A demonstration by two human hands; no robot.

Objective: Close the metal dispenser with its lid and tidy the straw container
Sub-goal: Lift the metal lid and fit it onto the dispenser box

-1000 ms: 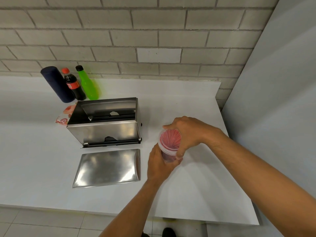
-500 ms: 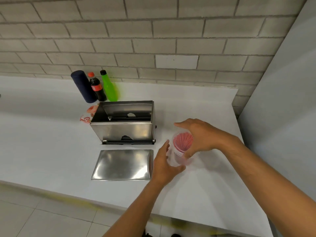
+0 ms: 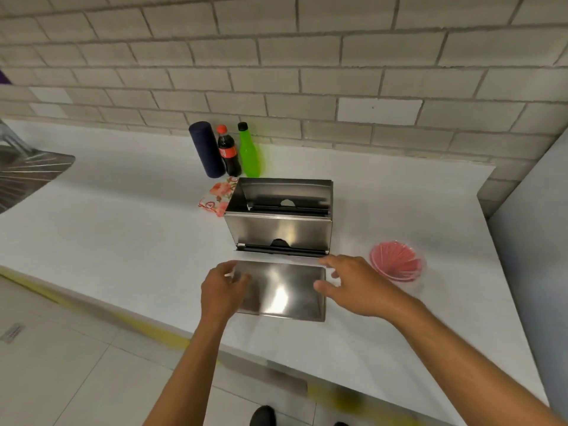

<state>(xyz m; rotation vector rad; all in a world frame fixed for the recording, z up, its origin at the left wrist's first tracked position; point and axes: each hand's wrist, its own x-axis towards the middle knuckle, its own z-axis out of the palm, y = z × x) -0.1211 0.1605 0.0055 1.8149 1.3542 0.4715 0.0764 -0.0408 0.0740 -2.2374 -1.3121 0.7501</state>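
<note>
The metal dispenser (image 3: 278,227) stands open-topped on the white counter. Its flat steel lid (image 3: 284,290) lies on the counter just in front of it. My left hand (image 3: 222,289) hovers over the lid's left edge with fingers spread and curled. My right hand (image 3: 353,282) is over the lid's right edge, fingers apart, holding nothing. Whether either hand touches the lid is blurred. The clear straw container (image 3: 398,264), full of red straws, stands alone to the right of the dispenser.
A dark blue cylinder (image 3: 206,153), a cola bottle (image 3: 229,155) and a green bottle (image 3: 249,155) stand by the brick wall behind the dispenser. A floral packet (image 3: 216,196) lies left of it. A sink drainboard (image 3: 27,173) is far left; a grey panel (image 3: 534,235) bounds the right.
Both hands let go of the straw container, which now stands on the counter, and moved left over the lid. The camera view shifted.
</note>
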